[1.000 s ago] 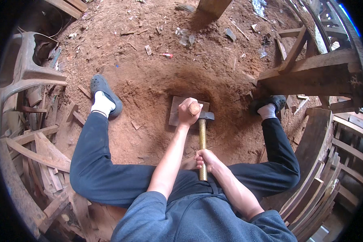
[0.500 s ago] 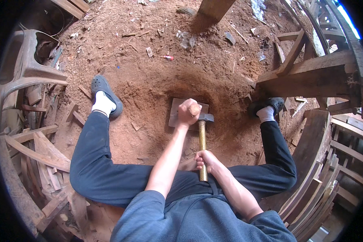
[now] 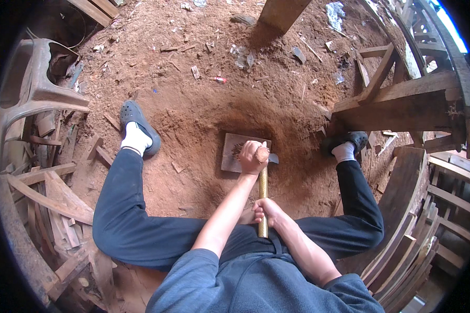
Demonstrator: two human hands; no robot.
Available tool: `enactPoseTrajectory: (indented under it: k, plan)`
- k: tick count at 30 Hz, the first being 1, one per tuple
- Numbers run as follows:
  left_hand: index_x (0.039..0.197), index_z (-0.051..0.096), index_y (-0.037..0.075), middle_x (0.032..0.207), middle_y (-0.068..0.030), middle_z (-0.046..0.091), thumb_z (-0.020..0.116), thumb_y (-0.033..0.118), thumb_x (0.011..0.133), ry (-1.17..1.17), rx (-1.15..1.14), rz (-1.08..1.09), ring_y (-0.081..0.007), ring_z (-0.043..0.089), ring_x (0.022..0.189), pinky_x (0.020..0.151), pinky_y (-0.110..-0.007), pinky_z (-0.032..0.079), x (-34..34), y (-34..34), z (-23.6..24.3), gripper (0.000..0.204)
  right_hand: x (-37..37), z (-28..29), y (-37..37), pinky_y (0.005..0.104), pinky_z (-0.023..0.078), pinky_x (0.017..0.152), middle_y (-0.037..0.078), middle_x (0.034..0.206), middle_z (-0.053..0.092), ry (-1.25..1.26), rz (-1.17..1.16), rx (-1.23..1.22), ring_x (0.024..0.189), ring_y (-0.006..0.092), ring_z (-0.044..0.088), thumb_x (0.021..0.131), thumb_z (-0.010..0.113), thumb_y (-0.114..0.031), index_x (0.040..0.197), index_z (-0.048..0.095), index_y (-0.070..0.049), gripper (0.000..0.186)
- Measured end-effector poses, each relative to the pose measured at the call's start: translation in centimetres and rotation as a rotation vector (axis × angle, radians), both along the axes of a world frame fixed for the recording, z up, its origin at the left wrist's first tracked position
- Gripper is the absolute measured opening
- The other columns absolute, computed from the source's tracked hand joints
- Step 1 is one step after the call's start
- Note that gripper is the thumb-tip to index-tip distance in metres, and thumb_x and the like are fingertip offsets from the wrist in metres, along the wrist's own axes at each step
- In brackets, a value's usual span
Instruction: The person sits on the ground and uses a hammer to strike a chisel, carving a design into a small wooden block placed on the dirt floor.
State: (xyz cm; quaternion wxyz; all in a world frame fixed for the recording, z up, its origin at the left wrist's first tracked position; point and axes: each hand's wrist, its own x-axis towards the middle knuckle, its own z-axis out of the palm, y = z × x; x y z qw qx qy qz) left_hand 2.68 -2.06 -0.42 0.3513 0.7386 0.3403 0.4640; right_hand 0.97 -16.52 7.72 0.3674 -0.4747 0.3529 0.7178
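Head view records the left hand (image 3: 252, 158) closed around a round-ended wooden piece (image 3: 262, 154), its lower part hidden, above a square board (image 3: 230, 163) on the ground (image 3: 185, 122). The right hand (image 3: 269, 211) grips a hammer (image 3: 263, 187) by its handle. Work appears under way: dark marks (image 3: 235, 151), nature unclear, show on the board; how much remains cannot be determined.
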Motion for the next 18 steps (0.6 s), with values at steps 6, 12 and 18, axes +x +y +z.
enactPoseTrajectory:
  k: [6, 12, 18]
  plan:
    - [0.073, 0.048, 0.008, 0.067, -0.0082, 0.053, 0.071, 0.008, 0.074, 0.016, -0.016, -0.086, -0.029, 0.056, 0.063, 0.058, -0.037, 0.046, -0.6, 1.7, 0.0, 0.023, -0.3, 0.1, 0.3, 0.0273, 0.034, 0.039, -0.005, 0.048, 0.032, -0.022, 0.012, -0.041, 0.037, 0.0085, 0.031, 0.071, 0.052, -0.001, 0.062, 0.036, -0.013, 0.022]
    - [0.074, 0.054, 0.007, 0.065, -0.0063, 0.059, 0.075, 0.012, 0.07, 0.025, -0.34, -0.333, -0.0217, 0.061, 0.061, 0.057, -0.032, 0.048, -2.5, 5.5, 1.0, 0.022, -0.3, 0.6, 0.5, 0.0272, 0.033, 0.038, -0.004, 0.048, 0.032, -0.038, 0.034, -0.047, 0.036, 0.0088, 0.031, 0.071, 0.052, -0.001, 0.061, 0.035, -0.014, 0.024]
    - [0.073, 0.055, 0.006, 0.066, -0.006, 0.059, 0.074, 0.013, 0.071, 0.049, -0.348, -0.27, -0.0193, 0.061, 0.061, 0.058, -0.031, 0.049, -2.0, 5.1, 1.3, 0.021, -0.2, 0.3, 0.2, 0.0284, 0.035, 0.039, -0.003, 0.05, 0.035, -0.026, 0.048, -0.004, 0.038, 0.0089, 0.033, 0.073, 0.052, -0.002, 0.065, 0.039, -0.011, 0.017]
